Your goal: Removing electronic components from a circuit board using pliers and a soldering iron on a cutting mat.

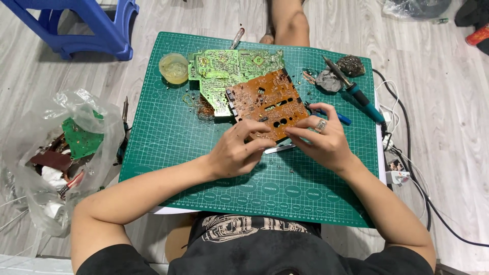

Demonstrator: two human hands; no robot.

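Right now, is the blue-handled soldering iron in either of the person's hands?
No, the blue-handled soldering iron lies on the green cutting mat, apart from both hands, which are at the brown circuit board.

Bag (56, 153): clear crumpled plastic, on the floor left of the mat (168, 132), holding green and brown scrap.
Labels, signs, screens: none.

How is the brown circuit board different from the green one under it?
The brown circuit board is orange-brown, while the green circuit board is bright green. The brown one lies on top, tilted, touched by the left hand and the right hand; the green one lies flat on the cutting mat, untouched and partly covered. The green one looks wider. Both are flat boards with holes and tiny metal dots.
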